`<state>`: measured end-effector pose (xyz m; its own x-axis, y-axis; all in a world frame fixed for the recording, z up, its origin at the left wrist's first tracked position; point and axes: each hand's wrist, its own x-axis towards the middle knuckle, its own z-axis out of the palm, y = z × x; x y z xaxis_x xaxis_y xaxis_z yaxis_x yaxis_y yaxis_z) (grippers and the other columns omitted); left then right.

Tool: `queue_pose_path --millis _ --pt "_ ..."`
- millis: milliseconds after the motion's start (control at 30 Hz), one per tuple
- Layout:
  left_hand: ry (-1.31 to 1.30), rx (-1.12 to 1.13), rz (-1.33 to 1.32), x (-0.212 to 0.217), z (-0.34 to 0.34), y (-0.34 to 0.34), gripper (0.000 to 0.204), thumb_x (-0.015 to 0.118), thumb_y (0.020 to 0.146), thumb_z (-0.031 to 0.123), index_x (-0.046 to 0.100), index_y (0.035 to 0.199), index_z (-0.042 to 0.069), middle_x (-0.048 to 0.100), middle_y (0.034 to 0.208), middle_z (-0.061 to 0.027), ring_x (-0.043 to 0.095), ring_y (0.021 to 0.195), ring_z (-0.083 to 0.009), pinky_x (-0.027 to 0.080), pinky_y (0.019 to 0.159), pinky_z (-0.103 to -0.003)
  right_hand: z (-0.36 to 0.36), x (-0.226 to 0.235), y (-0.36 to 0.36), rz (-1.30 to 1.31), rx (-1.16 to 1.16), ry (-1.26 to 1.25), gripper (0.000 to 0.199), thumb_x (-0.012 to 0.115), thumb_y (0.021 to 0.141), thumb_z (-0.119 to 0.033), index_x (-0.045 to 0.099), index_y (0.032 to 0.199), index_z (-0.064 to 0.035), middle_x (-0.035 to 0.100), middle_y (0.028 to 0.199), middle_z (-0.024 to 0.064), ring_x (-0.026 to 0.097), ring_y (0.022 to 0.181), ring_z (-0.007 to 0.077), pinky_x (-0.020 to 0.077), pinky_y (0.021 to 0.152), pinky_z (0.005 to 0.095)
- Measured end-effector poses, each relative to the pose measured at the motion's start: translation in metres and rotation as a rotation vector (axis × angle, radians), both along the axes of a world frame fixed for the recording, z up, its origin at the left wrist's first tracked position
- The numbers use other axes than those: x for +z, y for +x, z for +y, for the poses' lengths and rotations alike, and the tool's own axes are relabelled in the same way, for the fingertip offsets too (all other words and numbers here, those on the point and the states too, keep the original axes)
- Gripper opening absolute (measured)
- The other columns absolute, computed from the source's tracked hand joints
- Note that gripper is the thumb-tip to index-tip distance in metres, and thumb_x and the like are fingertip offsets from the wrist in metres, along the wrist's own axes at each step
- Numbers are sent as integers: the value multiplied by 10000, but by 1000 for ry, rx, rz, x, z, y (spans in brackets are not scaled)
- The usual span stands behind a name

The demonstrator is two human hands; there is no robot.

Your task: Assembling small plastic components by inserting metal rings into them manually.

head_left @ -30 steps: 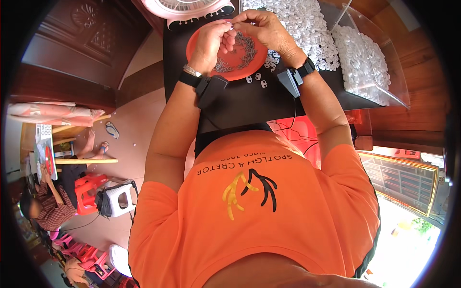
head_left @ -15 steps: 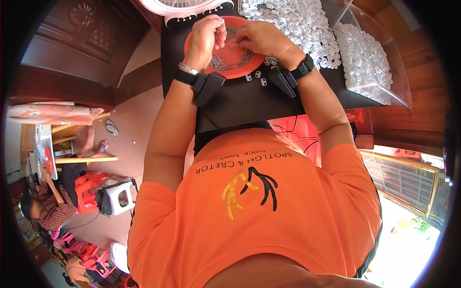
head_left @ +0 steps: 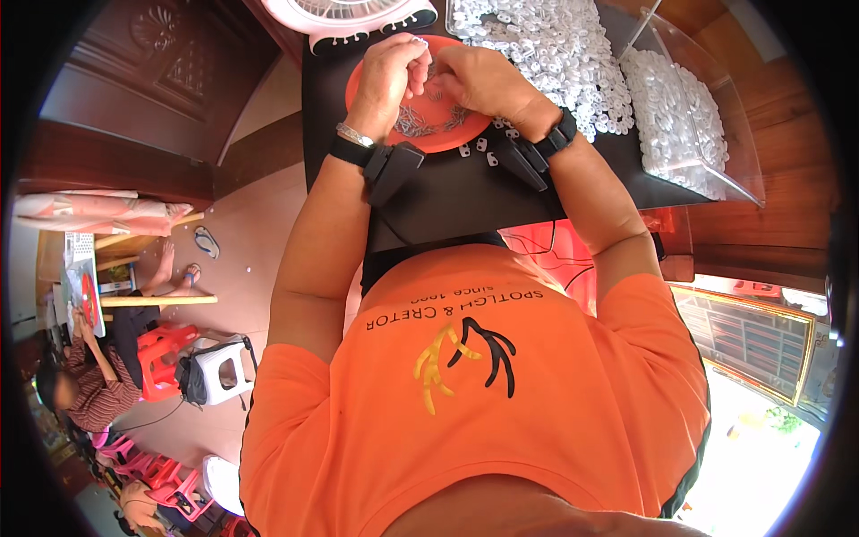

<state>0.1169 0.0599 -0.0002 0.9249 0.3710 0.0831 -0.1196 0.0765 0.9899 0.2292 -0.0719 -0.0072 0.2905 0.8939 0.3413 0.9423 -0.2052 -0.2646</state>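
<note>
Over an orange plate (head_left: 436, 140) my left hand (head_left: 390, 79) is closed, with a small white plastic piece showing at its fingertips. Close on its right, my right hand (head_left: 488, 82) has its fingers bent together above the plate; what they pinch, if anything, is hidden. Thin grey metal nails (head_left: 412, 122) lie scattered in the plate. Just off the plate's near right rim, several small white plastic clips (head_left: 492, 159) rest on the black table (head_left: 429, 201). A big heap of the same white clips (head_left: 546, 54) spreads beyond my right hand.
A clear plastic bin (head_left: 735, 179) with more white pieces stands at the table's right end. Behind the plate is a pink-and-white fan (head_left: 344, 16). Black devices are strapped to both wrists. Far left, a person (head_left: 103, 371) sits near red and white stools (head_left: 219, 369).
My right hand has lifted slightly from the nails and drawn in toward the left fingertips. My left hand has shifted a little right.
</note>
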Motion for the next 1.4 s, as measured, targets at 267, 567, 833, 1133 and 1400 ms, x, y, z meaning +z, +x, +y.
queue_pose_path --millis 267,567,833,1133,1400 --pt "-19 -98 7 2 -14 -1 222 475 861 222 565 748 54 519 598 9 466 496 -68 329 451 -202 -3 5 13 603 63 276 188 581 816 -125 596 962 -8 658 819 88 629 774 173 495 710 292" --pt "17 -105 -2 8 -24 -6 229 485 870 276 562 782 79 503 624 31 442 519 -52 294 461 -184 -10 25 10 1102 87 339 196 602 878 -199 611 872 -3 618 747 19 564 657 72 479 626 215" --pt "38 -90 12 10 -23 -5 231 475 875 275 554 782 79 495 621 30 437 520 -52 293 464 -183 -10 24 9 1024 114 289 200 552 910 -209 576 825 -29 545 691 -18 485 629 60 421 607 205" --pt "114 -121 -2 8 -19 -4 220 490 862 254 550 746 77 490 606 27 434 501 -53 300 456 -190 -12 27 8 902 129 273 215 580 882 -226 582 809 -23 524 647 -29 459 590 50 373 524 201" --pt "114 -103 17 7 -18 -3 218 499 862 254 555 750 76 491 602 28 437 495 -53 302 455 -189 -11 27 7 891 112 296 218 567 893 -213 573 792 -20 507 640 -30 450 596 50 377 535 205"
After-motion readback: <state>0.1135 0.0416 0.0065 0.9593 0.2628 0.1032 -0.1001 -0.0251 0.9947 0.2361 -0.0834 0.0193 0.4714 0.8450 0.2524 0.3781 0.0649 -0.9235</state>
